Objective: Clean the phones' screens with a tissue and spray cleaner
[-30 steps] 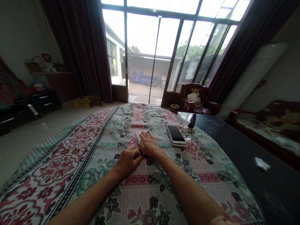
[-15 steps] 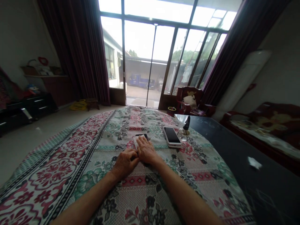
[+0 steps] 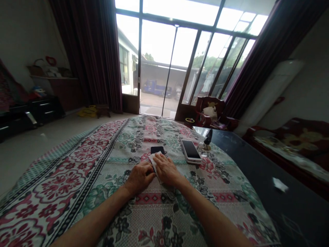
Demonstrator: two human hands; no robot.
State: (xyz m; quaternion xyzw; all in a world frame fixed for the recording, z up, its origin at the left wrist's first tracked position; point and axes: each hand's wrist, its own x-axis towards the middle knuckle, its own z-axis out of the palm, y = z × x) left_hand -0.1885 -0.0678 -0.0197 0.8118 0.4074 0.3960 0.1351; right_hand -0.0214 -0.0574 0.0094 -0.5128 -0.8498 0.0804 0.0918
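Note:
A small dark phone-like slab [image 3: 157, 150] lies on the flowered cloth [image 3: 84, 171], its far end showing past my fingers. A white wipe [image 3: 153, 160] lies on its near part. My right hand [image 3: 166, 169] rests flat on the wipe with fingers stretched out. Just left of it, my left hand [image 3: 139, 176] is curled, its fingertips pinched against the slab's near edge. A larger white-edged phone [image 3: 190, 151] lies face up to the right.
A dark glossy table [image 3: 269, 192] adjoins the cloth on the right, with a small figurine [image 3: 207, 139] and a white scrap [image 3: 279, 184] on it. Glass doors, a red chair and a sofa stand beyond.
My right hand with the wipe has slid back toward me, uncovering more of the dark slab's far end. The left hand stays curled in place.

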